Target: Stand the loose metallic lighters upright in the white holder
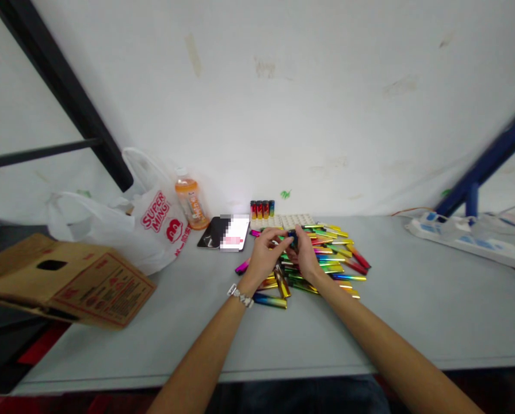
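My right hand point(304, 256) is closed round a dark blue lighter point(292, 237) held over the pile. My left hand point(266, 250), with a bracelet on its wrist, pinches at the same lighter from the left; the fingertips partly hide it. Beneath and around both hands lies a loose heap of shiny metallic lighters point(330, 267) in gold, green, blue, red and pink. Just behind, a white perforated tray point(298, 220) rests near the wall. Several lighters point(262, 209) stand upright in a row at its left end, dark tops up.
Left of the heap lies a phone or tablet point(214, 232) with a lit, blurred screen. An orange drink bottle point(191, 198), a white plastic bag point(153, 230) and an open cardboard box point(97, 282) stand further left. At the right is a white power strip point(464, 238) with cables.
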`<state>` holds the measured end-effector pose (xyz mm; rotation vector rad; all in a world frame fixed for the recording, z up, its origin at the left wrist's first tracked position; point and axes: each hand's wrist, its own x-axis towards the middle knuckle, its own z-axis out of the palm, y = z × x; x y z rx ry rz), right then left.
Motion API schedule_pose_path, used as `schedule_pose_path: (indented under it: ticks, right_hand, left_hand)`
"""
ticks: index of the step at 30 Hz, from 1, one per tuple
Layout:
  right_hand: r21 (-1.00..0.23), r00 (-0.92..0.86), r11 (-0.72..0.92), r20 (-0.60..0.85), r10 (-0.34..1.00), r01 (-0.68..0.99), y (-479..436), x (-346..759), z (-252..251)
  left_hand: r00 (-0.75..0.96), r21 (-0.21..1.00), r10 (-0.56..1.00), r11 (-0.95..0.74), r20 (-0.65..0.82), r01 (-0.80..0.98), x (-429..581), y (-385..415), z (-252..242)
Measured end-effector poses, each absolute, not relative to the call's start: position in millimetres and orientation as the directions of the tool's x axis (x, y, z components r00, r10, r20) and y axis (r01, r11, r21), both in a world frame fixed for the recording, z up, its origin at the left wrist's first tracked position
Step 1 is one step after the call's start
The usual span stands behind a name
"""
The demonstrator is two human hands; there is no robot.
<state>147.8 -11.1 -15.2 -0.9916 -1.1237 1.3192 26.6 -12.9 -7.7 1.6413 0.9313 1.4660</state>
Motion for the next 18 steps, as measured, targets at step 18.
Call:
schedule_pose_path:
  ticks: [18]
  right_hand:
    - [-0.762,0.012,0.442,0.507,0.862,0.474,85,179,14]
  left_hand:
    - [0.293,0.715,0.872,-0.489,0.391,0.499,-42,-16,-9]
